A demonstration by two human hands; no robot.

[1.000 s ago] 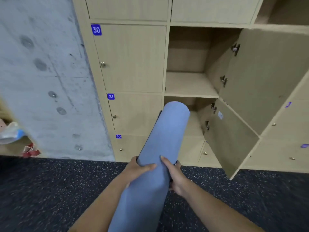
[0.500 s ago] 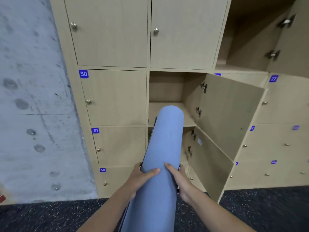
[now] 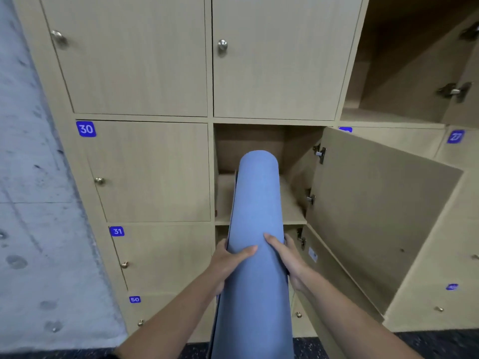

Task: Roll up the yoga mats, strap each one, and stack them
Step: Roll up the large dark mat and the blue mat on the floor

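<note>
Here's the rolled blue yoga mat (image 3: pixel 256 229), held out lengthwise and pointing straight at the open locker (image 3: pixel 248 141). Its far end shows against the locker's dark opening; whether it has crossed the locker's front edge, I cannot tell. The left hand (image 3: pixel 228 263) wraps the roll from the left, thumb laid across the top, a firm closed grip. The right hand (image 3: pixel 287 257) mirrors it on the other side, thumb on top, fingers curled round the roll, grip equally tight on the mat. Both hands sit just below the locker's shelf edge. The locker's door (image 3: pixel 375 208) swings wide to the right of the opening. Left of the locker is a closed door labelled 30 (image 3: pixel 86 129), and below that one, 31 (image 3: pixel 117 231). Further left of the locker stands a grey concrete wall (image 3: pixel 39 203).
</note>
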